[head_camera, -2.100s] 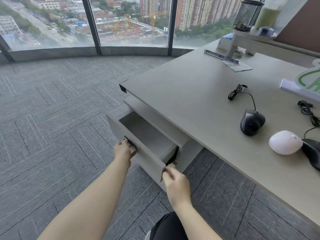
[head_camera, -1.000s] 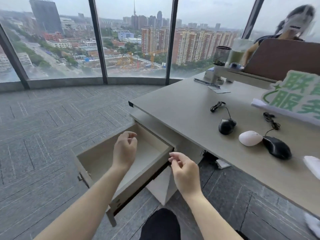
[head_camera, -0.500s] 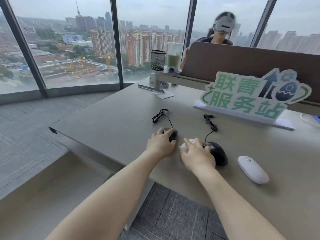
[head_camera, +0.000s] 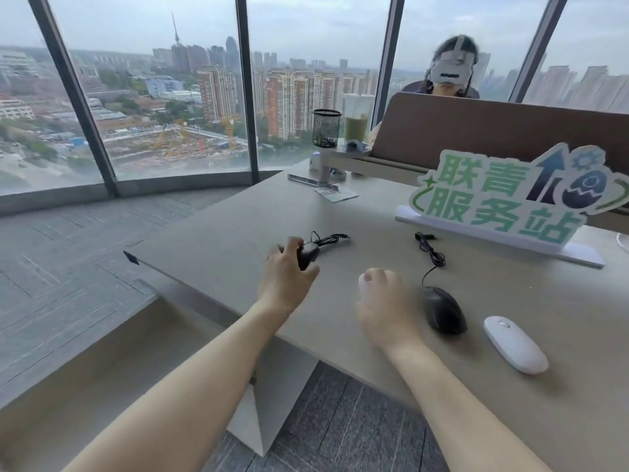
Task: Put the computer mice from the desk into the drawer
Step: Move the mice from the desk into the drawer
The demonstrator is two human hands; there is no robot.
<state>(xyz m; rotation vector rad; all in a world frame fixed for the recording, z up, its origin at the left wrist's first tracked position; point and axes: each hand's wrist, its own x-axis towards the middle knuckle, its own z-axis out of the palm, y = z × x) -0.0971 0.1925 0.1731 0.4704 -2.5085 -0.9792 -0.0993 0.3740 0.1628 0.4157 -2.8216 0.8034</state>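
Note:
My left hand (head_camera: 284,279) grips a black wired mouse (head_camera: 308,255) and holds it just above the desk (head_camera: 221,253), its bundled cable (head_camera: 328,239) trailing to the right. My right hand (head_camera: 386,306) is closed over a white mouse (head_camera: 363,287), of which only the front end shows. A second black wired mouse (head_camera: 442,310) lies right of that hand, its cable (head_camera: 430,252) running back. A flat white mouse (head_camera: 515,344) lies further right. The open drawer (head_camera: 68,413) is at the lower left, below the desk edge.
A green and white sign (head_camera: 510,199) stands at the back right of the desk. A mesh pen cup (head_camera: 326,127), a green drink (head_camera: 356,126) and a brown partition (head_camera: 493,131) are behind, with another person beyond it. Papers (head_camera: 335,192) lie at the far desk edge.
The view swung from the drawer to the desktop. Both hands left the drawer, reached the mice and closed on them; the left hand has now lifted the black mouse and moved it left.

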